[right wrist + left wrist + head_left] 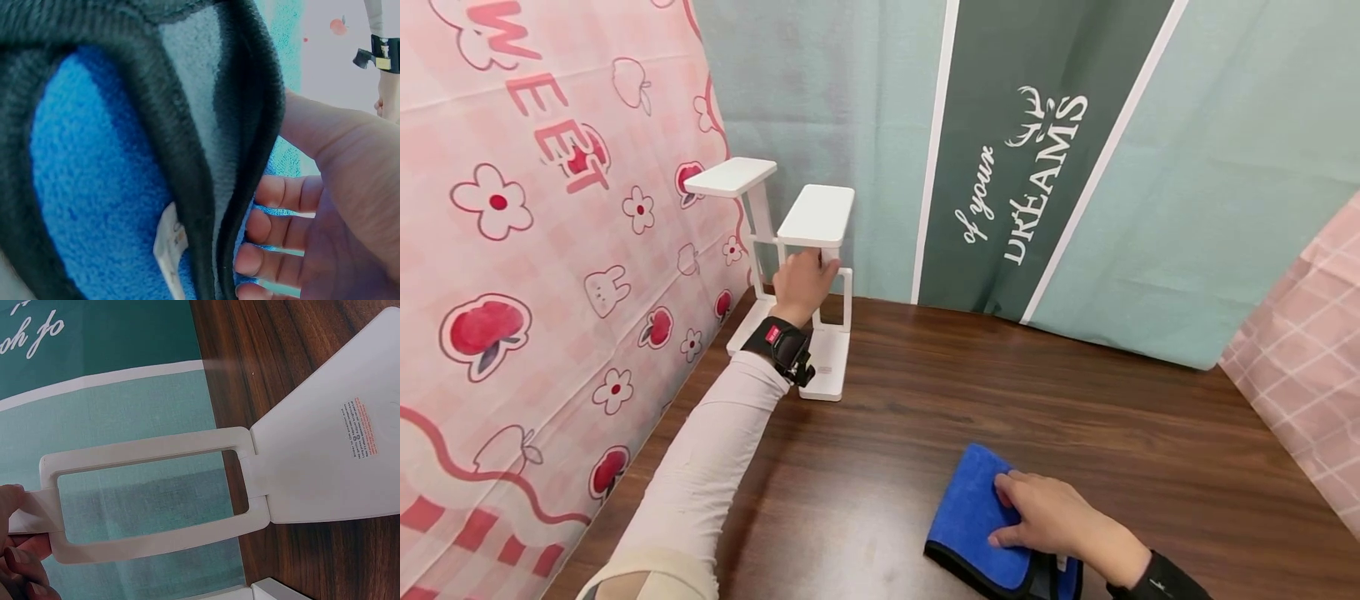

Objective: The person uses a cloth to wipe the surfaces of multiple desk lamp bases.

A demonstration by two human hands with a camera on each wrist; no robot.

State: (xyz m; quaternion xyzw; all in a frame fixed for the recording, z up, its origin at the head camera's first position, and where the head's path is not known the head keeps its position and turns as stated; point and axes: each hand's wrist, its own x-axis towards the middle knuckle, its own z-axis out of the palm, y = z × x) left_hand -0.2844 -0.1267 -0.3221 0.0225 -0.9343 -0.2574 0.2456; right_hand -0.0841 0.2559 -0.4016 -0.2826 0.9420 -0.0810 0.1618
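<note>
Two white folding stands, shaped like phone or tablet stands, are upright at the back left. My left hand (805, 283) grips the post of the right-hand stand (817, 214) just under its top plate. In the left wrist view, the fingers and thumb close round the narrow neck above the rectangular frame (150, 440); the base (331, 437) carries small print. The other stand (730, 177) is beside it, partly behind my hand. My right hand (1052, 517) rests on a folded blue cloth (970, 517) with black edging, its fingers loosely bent against the fabric.
The dark wooden tabletop (910, 383) lies beneath everything. A pink printed cloth wall (550, 250) closes the left side, near the stands. Green lettered cloth (880, 125) hangs along the back, and pink checked cloth (1315, 358) stands at the right.
</note>
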